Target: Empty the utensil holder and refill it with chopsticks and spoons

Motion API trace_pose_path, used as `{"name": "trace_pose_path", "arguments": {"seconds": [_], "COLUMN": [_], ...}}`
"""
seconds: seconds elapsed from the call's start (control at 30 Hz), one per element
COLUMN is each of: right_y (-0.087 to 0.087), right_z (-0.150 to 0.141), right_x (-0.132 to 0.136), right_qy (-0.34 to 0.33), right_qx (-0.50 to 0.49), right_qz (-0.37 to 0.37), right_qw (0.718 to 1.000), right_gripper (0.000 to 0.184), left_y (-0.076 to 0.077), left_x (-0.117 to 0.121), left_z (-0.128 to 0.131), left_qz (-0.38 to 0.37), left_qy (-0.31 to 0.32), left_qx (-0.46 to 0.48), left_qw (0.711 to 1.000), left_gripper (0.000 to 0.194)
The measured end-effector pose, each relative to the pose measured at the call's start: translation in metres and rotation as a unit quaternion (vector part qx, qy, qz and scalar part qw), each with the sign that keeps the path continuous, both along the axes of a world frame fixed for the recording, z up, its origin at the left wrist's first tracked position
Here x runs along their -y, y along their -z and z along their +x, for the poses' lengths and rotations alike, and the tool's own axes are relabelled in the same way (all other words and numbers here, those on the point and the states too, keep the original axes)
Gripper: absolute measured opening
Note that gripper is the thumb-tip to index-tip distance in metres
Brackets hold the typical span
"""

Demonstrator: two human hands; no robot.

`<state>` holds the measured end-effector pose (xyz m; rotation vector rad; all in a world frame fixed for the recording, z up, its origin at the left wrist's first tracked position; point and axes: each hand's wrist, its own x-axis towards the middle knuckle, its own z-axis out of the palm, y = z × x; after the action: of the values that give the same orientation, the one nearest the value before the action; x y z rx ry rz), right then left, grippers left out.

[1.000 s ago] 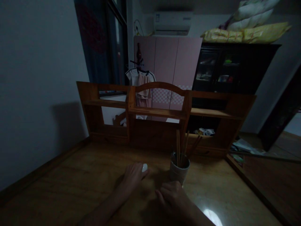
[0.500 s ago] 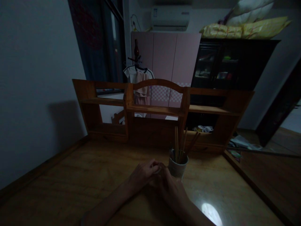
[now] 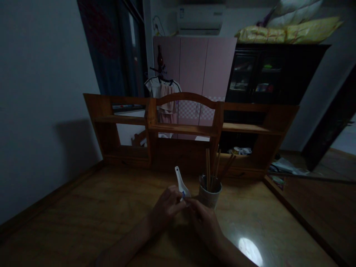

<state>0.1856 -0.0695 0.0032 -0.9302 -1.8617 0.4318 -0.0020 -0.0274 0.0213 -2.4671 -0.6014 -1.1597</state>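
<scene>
A white soup spoon [image 3: 181, 181] with a blue mark rises between my hands, its handle pointing up and away from me. My left hand [image 3: 167, 205] is closed on the bowl end. My right hand [image 3: 204, 220] is also closed, its fingertips pinching at the lower edge of the bowl, which the fingers partly hide. Just beyond my right hand stands a light-coloured cup [image 3: 210, 196] holding several wooden chopsticks [image 3: 208, 170] and some other utensils that are too dark to make out.
Both forearms lie over a wooden tabletop [image 3: 125, 207], with a bright light reflection at the right. A wooden shelf unit [image 3: 183, 128] runs along the table's far edge. A raised wooden edge [image 3: 294, 218] borders the right side.
The spoon has come into sight, handle upward, where before the hands covered what was between them. My left hand has turned and dropped slightly; the cup has stayed put.
</scene>
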Motion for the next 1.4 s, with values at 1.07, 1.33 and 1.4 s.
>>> {"name": "trace_pose_path", "arguments": {"seconds": [1.07, 1.33, 1.4], "right_y": [0.011, 0.012, 0.013], "right_z": [0.0, -0.001, -0.001], "right_x": [0.001, 0.001, 0.001], "right_qy": [0.041, 0.041, 0.036], "right_qx": [0.047, 0.061, 0.056], "right_qz": [0.092, 0.093, 0.087], "right_qw": [0.994, 0.993, 0.994], "right_gripper": [0.025, 0.024, 0.024], "left_y": [0.008, 0.007, 0.007], "left_x": [-0.008, -0.006, -0.006], "left_z": [-0.005, -0.005, -0.004], "left_qz": [0.034, 0.025, 0.024], "left_qy": [-0.016, -0.019, -0.022], "left_qx": [0.066, 0.067, 0.069], "left_qw": [0.997, 0.997, 0.997], "left_gripper": [0.026, 0.032, 0.033]}}
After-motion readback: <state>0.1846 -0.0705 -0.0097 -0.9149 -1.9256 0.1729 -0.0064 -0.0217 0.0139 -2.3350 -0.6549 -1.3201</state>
